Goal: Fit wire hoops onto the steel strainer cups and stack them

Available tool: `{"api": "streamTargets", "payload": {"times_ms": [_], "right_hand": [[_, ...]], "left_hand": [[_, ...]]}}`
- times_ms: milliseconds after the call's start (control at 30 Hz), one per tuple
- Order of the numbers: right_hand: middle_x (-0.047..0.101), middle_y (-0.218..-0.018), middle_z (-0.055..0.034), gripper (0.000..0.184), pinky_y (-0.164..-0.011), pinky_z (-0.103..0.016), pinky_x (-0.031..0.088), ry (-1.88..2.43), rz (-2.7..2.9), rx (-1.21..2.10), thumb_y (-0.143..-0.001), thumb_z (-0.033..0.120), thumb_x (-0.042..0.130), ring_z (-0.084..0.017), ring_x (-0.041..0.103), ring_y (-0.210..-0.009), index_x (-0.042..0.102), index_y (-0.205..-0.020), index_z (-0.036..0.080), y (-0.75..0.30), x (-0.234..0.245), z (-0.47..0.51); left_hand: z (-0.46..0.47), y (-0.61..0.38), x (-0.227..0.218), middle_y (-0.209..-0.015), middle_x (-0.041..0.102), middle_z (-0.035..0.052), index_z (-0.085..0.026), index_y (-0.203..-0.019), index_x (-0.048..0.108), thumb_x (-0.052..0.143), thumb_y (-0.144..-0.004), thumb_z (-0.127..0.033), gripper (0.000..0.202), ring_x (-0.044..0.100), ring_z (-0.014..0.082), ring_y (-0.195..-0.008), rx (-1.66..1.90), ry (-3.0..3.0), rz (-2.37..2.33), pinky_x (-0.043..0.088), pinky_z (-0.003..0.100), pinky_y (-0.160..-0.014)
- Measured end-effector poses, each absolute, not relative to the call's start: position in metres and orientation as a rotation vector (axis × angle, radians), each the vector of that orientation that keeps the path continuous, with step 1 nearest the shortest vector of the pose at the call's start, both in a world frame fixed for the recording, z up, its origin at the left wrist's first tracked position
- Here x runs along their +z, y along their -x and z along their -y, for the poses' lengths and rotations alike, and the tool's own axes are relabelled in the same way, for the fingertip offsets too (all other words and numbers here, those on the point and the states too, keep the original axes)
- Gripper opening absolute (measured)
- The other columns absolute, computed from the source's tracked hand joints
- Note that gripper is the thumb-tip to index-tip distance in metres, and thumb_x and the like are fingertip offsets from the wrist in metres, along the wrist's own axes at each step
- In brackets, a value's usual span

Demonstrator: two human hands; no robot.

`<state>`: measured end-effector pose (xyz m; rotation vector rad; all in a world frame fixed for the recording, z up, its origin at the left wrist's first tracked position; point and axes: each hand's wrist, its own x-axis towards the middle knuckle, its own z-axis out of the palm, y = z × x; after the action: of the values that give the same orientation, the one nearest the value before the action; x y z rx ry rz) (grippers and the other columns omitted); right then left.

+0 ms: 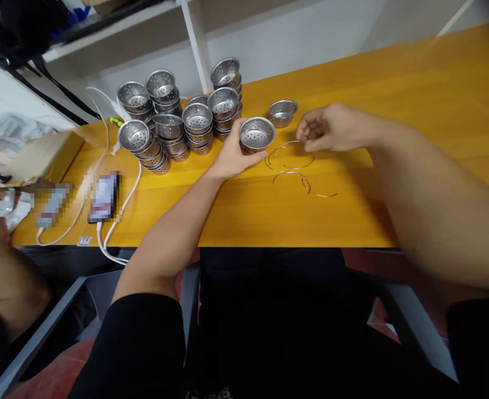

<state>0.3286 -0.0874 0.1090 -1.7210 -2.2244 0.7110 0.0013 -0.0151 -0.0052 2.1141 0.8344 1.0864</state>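
My left hand (234, 154) is closed round a small perforated metal strainer basket (256, 138), its open mouth facing up. To the right, my right hand (325, 128) hangs over the table with its fingers curled together. Whatever those fingers hold, if anything, is hidden. Just below and left of them is a thin wire ring (291, 168). Curved wire pieces (292, 173) lie nearer the table's front edge. Another strainer basket (284, 113) stands behind, between my two hands.
Several stacks of strainer baskets (197, 119) stand left of my hands. Farther left are a phone (103, 197) on a white cable, a second device (54, 205) and a cardboard box (47, 158). Another person's arm (14, 277) is at the left edge. A shelf (194, 44) borders the back.
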Motion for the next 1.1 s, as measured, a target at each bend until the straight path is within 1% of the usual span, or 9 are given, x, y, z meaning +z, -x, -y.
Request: {"api": "streamTargets", "payload": {"times_ms": [67,167,267,467,533,633,733,967,1100], "right_hand": [[0.088,-0.109,-0.0099,0.027,-0.098,-0.044,0.071,1.644,2.145,0.787,-0.107,0.011,0.087,-0.028,0.082,-0.099,0.088,-0.13,0.024,-0.33,0.107,0.088],[0.09,-0.109,-0.0118,0.015,-0.104,-0.047,0.073,1.583,2.034,0.807,-0.11,0.015,0.084,-0.029,0.083,-0.099,0.089,-0.122,0.024,-0.329,0.103,0.088],[0.088,-0.1,-0.0115,0.004,-0.101,-0.05,0.074,1.484,1.918,0.818,-0.119,0.022,0.083,-0.027,0.081,-0.089,0.086,-0.118,0.023,-0.321,0.099,0.09],[0.088,-0.109,-0.0103,0.029,-0.094,-0.049,0.075,1.332,1.812,0.784,-0.126,0.05,0.087,-0.026,0.076,-0.083,0.091,-0.144,0.028,-0.295,0.096,0.101],[0.089,-0.115,-0.0121,0.034,-0.094,-0.049,0.075,1.353,1.809,0.74,-0.127,0.05,0.083,-0.028,0.079,-0.087,0.089,-0.152,0.027,-0.287,0.096,0.103],[0.092,-0.127,-0.0156,0.043,-0.107,-0.051,0.074,1.426,1.92,0.63,-0.129,0.041,0.073,-0.034,0.087,-0.105,0.085,-0.165,0.022,-0.279,0.096,0.105],[0.094,-0.134,-0.0153,0.04,-0.118,-0.053,0.072,1.553,1.959,0.577,-0.133,0.052,0.067,-0.039,0.089,-0.124,0.089,-0.155,0.027,-0.277,0.097,0.104],[0.092,-0.121,-0.016,0.058,-0.099,-0.057,0.077,1.503,1.799,0.687,-0.126,0.081,0.07,-0.039,0.089,-0.1,0.082,-0.156,0.032,-0.279,0.094,0.103],[0.083,-0.103,-0.0121,0.055,-0.098,-0.057,0.074,1.36,1.869,0.666,-0.122,0.078,0.077,-0.035,0.079,-0.09,0.085,-0.148,0.03,-0.274,0.091,0.109]], "left_hand": [[0.017,-0.001,-0.002,-0.171,0.074,0.02,-0.027,-0.171,0.054,0.102,-0.101,-0.087,0.103,0.079,0.0394,-0.165,1.078,-2.124,-0.842,0.064,0.068,-0.147],[0.016,0.0,0.0,-0.176,0.071,0.023,-0.027,-0.176,0.05,0.098,-0.104,-0.083,0.103,0.076,0.0421,-0.171,1.036,-2.154,-0.844,0.061,0.072,-0.149],[0.013,0.001,-0.003,-0.178,0.069,0.0244,-0.027,-0.177,0.048,0.098,-0.103,-0.082,0.105,0.074,0.0437,-0.173,1.025,-2.158,-0.835,0.059,0.073,-0.151],[0.01,-0.002,-0.014,-0.173,0.072,0.0239,-0.025,-0.17,0.048,0.1,-0.1,-0.088,0.108,0.078,0.0436,-0.166,1.027,-2.134,-0.813,0.062,0.074,-0.147],[0.01,-0.003,-0.015,-0.172,0.072,0.0219,-0.027,-0.17,0.049,0.101,-0.099,-0.089,0.108,0.079,0.0424,-0.165,1.023,-2.123,-0.825,0.063,0.072,-0.146],[0.012,-0.004,-0.013,-0.173,0.071,0.0219,-0.027,-0.171,0.05,0.102,-0.097,-0.093,0.112,0.08,0.0409,-0.162,1.046,-2.096,-0.801,0.064,0.069,-0.146],[0.016,-0.003,-0.008,-0.171,0.072,0.0217,-0.027,-0.17,0.053,0.102,-0.094,-0.098,0.115,0.08,0.0417,-0.16,1.028,-2.084,-0.806,0.065,0.071,-0.144],[0.021,-0.002,-0.004,-0.165,0.077,0.0199,-0.027,-0.166,0.06,0.1,-0.087,-0.109,0.121,0.08,0.0431,-0.158,1.006,-2.104,-0.802,0.062,0.074,-0.147],[0.019,-0.002,-0.006,-0.169,0.076,0.0207,-0.026,-0.168,0.059,0.099,-0.087,-0.109,0.122,0.078,0.0431,-0.161,1.02,-2.105,-0.805,0.061,0.073,-0.148]]}}
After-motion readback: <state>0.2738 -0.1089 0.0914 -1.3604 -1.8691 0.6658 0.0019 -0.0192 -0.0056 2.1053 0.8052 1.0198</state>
